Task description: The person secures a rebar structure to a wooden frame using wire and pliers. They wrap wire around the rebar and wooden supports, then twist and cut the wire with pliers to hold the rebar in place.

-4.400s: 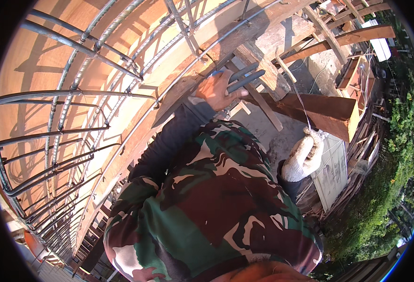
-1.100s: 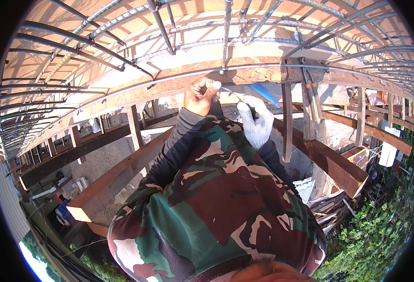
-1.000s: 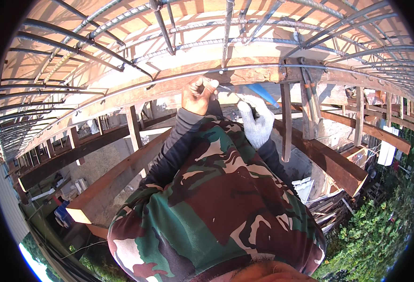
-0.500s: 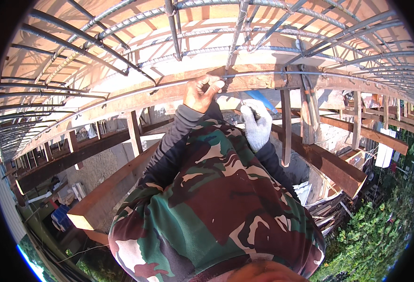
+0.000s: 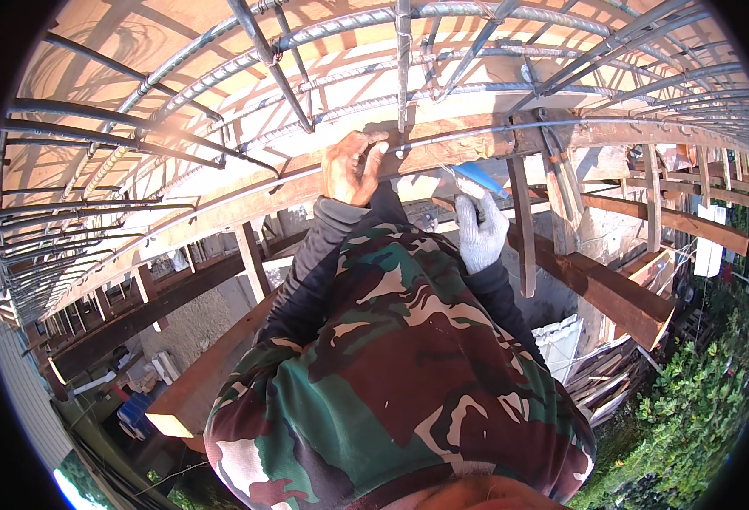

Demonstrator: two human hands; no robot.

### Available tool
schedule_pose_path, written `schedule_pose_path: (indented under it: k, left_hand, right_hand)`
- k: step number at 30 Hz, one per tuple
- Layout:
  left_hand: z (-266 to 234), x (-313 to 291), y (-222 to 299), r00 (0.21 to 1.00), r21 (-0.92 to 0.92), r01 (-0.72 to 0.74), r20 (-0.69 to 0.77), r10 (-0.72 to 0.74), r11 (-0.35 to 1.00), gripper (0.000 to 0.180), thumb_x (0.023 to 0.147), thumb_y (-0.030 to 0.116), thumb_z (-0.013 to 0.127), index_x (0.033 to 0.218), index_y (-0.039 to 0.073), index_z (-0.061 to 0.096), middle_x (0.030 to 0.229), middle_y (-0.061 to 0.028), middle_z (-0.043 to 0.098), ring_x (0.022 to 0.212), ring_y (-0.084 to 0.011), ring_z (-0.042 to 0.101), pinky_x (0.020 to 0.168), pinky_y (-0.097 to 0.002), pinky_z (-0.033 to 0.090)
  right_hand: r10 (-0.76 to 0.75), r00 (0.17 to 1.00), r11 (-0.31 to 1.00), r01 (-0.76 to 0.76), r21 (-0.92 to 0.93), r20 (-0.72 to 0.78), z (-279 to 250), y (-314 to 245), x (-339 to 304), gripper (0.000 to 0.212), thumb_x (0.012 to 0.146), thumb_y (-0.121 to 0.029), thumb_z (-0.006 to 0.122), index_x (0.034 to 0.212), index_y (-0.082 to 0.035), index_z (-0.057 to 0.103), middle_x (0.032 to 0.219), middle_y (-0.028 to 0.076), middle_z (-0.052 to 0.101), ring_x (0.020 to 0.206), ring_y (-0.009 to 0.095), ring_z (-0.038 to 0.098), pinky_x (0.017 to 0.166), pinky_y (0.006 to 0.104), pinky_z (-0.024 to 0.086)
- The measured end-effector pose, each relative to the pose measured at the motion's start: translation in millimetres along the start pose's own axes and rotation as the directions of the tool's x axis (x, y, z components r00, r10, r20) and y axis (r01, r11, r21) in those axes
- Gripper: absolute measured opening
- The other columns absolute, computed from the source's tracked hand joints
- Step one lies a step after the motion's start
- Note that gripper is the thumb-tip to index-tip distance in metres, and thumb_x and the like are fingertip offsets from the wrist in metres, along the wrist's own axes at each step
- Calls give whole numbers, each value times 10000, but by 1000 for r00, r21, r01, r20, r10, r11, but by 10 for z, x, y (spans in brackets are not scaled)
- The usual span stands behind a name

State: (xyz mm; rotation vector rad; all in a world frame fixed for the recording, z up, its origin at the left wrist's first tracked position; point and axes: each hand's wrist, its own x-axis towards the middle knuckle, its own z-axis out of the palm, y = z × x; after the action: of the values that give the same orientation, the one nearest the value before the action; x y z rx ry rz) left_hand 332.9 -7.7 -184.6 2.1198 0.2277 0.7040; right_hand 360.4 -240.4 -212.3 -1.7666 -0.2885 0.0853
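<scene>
My bare left hand is at the timber beam, its fingers curled and the thumb close to the index finger. Whatever lies between those fingertips, if anything, is too small to make out. Just beside them a thin rod runs lengthwise along the beam, below an upright ribbed steel bar. Lower and to the right, my right hand, in a pale knitted glove, has its fingers bent closed. A thin pale piece shows by its fingertips; its kind is unclear. Close above the glove is a blue thing, partly hidden.
A cage of ribbed steel bars spans the far side over wooden boards. Bar ends jut toward me on the left. Below, heavy timbers and upright posts flank my body over a drop. Green foliage lies lower right.
My left hand has shifted slightly left along the beam, its fingertips away from the upright bar. The gloved right hand has moved right and a little nearer to me. The whole view has shifted slightly.
</scene>
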Motion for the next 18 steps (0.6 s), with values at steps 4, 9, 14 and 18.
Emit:
schedule_pose_path:
  k: [4,9,14,18]
  left_hand:
    - [4,-166,10,999,49,6,38,-8,999,137,864,67,676,969,-11,716,773,-173,656,678,-324,655,612,-356,498]
    - [117,-391,-5,972,101,226,35,-231,969,189,888,171,698,913,-16,709,748,-190,652,665,-316,648,632,-367,492]
    - [232,-491,-97,989,248,74,-139,-41,966,163,869,142,709,947,0,715,879,-197,676,744,-387,644,689,-408,517]
    - [115,-268,10,994,378,-58,-63,89,924,250,836,52,695,1086,45,702,997,-162,653,907,-371,628,795,-407,511]
  right_hand:
    - [-352,936,888,332,-317,-7,32,-122,192,167,862,12,647,1019,-15,696,927,147,721,754,213,709,685,298,549]
    - [-386,915,741,383,-552,117,114,-332,439,233,817,-80,673,1047,-74,706,848,121,704,679,272,673,616,341,545]
    - [-424,860,611,504,-611,285,116,-389,669,283,818,-67,635,1082,-115,725,814,126,693,658,259,667,601,350,536]
    - [-419,810,442,577,-686,411,64,-420,794,332,795,-91,654,1116,-152,712,813,95,667,601,245,621,554,355,512]
